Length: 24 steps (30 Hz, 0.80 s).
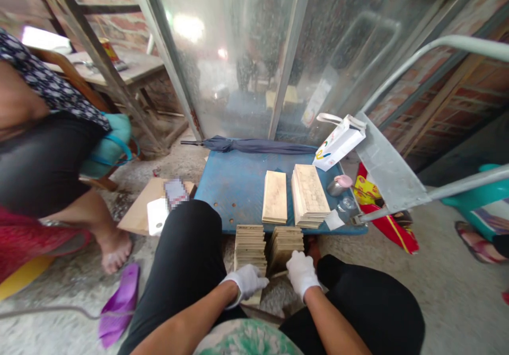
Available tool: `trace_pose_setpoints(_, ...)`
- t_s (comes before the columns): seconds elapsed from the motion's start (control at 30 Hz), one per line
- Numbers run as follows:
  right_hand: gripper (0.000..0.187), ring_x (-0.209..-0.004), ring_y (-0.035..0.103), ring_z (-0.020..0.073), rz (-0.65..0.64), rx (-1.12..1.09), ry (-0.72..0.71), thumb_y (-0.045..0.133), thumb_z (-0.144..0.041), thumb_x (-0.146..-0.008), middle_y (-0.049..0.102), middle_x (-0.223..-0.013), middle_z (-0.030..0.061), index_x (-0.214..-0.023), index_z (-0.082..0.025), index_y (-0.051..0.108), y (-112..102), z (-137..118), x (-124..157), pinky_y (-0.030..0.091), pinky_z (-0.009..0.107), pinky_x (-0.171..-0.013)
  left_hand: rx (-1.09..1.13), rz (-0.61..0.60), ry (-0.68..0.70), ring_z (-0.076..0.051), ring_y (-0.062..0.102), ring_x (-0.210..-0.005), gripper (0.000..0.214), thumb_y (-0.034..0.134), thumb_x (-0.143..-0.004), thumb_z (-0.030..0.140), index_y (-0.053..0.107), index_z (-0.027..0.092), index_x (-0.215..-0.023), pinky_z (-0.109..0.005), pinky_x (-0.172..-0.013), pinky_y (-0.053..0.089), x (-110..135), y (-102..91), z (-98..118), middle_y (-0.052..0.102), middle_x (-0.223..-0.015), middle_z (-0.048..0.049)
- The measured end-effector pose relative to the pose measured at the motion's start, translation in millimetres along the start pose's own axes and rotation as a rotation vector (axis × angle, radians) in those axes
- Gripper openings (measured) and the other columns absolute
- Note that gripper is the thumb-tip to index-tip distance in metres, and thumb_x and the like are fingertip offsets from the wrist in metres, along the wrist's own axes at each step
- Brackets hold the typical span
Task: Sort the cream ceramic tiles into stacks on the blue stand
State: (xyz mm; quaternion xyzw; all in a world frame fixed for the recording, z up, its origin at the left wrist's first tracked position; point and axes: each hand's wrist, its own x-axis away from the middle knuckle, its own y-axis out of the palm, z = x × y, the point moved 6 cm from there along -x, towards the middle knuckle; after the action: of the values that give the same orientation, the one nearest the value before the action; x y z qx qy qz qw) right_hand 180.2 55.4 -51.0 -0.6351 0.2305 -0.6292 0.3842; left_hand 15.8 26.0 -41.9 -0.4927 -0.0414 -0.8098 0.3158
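The person sits before a low blue desk [234, 180], and both hands wear white gloves. Two rows of thin wooden boards stand between the knees, in front of the near edge of the desk: the left row [249, 241] and the right row [284, 243]. The left hand [245, 283] is over the near part of the left row; its fingers are partly bent, with one reaching toward the other hand, and I cannot tell if they have hold of a board. The right hand [302, 273] is at the near side of the right row, its fingers curled inward; a thin pale edge shows just beside them, but I cannot say surely whether they grip it. On the desk lie two more piles of boards, a lower pile [274, 196] and, to its right, a higher pile [310, 193]. A folded umbrella [262, 146] lies along the far edge, and a white paper bag [338, 145] leans at the far right corner. Near the higher pile is a metal cup [336, 187]. At the left, another person [40, 153] is seated.
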Motion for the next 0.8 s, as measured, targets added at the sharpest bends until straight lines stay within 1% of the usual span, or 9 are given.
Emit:
trace_pose_setpoints(0.07,0.034,-0.103,0.063,0.0335,-0.008,0.005,-0.013,0.048,-0.004,-0.079,0.064,-0.107,0.0255,-0.103,-0.007,0.072,2.4,-2.7,-2.3,0.048,0.045,-0.083,0.002,0.006,-0.011,-0.011,0.041,-0.044,0.025,0.051,-0.082,0.032,0.046,0.019,-0.062,-0.023,-0.045,0.036,-1.9,0.5,-1.9,0.041,-0.052,0.0034)
trace_pose_setpoints(0.23,0.034,-0.088,0.069,0.0333,-0.047,-0.038,0.002,0.048,-0.001,-0.077,0.07,-0.089,0.0221,-0.098,-0.006,0.073,3.3,-2.7,-5.0,0.053,0.039,-0.073,0.006,0.049,-0.04,-0.012,0.045,-0.045,0.021,0.051,-0.081,0.029,0.05,0.019,-0.063,-0.023,-0.046,0.039,-8.4,1.7,-8.8,0.041,-0.05,0.0034)
trace_pose_setpoints(0.33,0.03,-0.09,0.069,0.0323,-0.024,-0.068,-0.015,0.05,-0.004,-0.078,0.072,-0.088,0.0192,-0.095,-0.01,0.075,-9.2,-0.4,2.7,0.053,0.037,-0.074,-0.021,0.098,-0.023,-0.015,0.054,-0.053,0.015,0.054,-0.077,0.026,0.056,0.018,-0.064,-0.024,-0.051,0.043,-11.5,-0.8,-9.0,0.046,-0.052,0.0018)
trace_pose_setpoints(0.43,0.027,-0.091,0.069,0.0306,0.023,-0.096,-0.039,0.051,-0.009,-0.082,0.072,-0.092,0.016,-0.097,-0.013,0.074,-29.8,3.0,21.3,0.052,0.034,-0.076,-0.066,0.145,0.017,-0.02,0.064,-0.071,0.011,0.056,-0.074,0.022,0.066,0.015,-0.073,-0.026,-0.063,0.048,-13.2,-4.7,-4.4,0.062,-0.065,-0.0028)
trace_pose_setpoints(0.47,0.027,-0.091,0.069,0.0299,0.041,-0.104,-0.046,0.05,-0.012,-0.084,0.072,-0.094,0.0151,-0.098,-0.014,0.073,-36.9,3.9,28.9,0.052,0.034,-0.076,-0.077,0.157,0.039,-0.021,0.066,-0.079,0.015,0.057,-0.074,0.02,0.068,0.014,-0.08,-0.026,-0.068,0.049,-13.3,-5.9,-2.0,0.067,-0.075,-0.0047)
trace_pose_setpoints(0.53,0.027,-0.091,0.068,0.0288,0.08,-0.113,-0.055,0.047,-0.015,-0.087,0.071,-0.096,0.0143,-0.099,-0.015,0.072,-49.8,5.4,44.0,0.051,0.033,-0.075,-0.087,0.175,0.094,-0.021,0.066,-0.095,0.031,0.059,-0.073,0.019,0.069,0.012,-0.101,-0.024,-0.08,0.049,-12.6,-8.0,3.1,0.071,-0.098,-0.0079)
trace_pose_setpoints(0.63,0.027,-0.09,0.067,0.0292,0.157,-0.081,-0.087,0.046,-0.015,-0.087,0.069,-0.096,0.0141,-0.097,-0.015,0.07,-65.5,4.7,62.4,0.049,0.034,-0.074,-0.101,0.224,0.166,-0.023,0.054,-0.122,0.063,0.065,-0.07,0.022,0.054,0.009,-0.132,-0.023,-0.103,0.038,-10.7,-12.2,7.6,0.058,-0.132,-0.0136)
trace_pose_setpoints(0.7,0.022,-0.085,0.067,0.0287,0.205,-0.042,-0.118,0.049,-0.017,-0.086,0.068,-0.093,0.0138,-0.092,-0.015,0.07,-75.0,2.9,71.8,0.047,0.034,-0.072,-0.11,0.259,0.206,-0.025,0.044,-0.132,0.08,0.069,-0.067,0.024,0.044,0.007,-0.141,-0.025,-0.11,0.031,-10.2,-15.0,9.2,0.048,-0.143,-0.0166)
trace_pose_setpoints(0.8,0.018,-0.079,0.065,0.0257,0.302,0.023,-0.157,0.051,-0.021,-0.087,0.066,-0.087,0.014,-0.086,-0.014,0.067,-94.9,-0.1,86.4,0.044,0.031,-0.067,-0.054,0.298,0.31,-0.025,0.043,-0.133,0.091,0.073,-0.062,0.024,0.039,0.009,-0.145,-0.026,-0.111,0.031,-8.2,-18.6,16.4,0.047,-0.144,-0.0156)
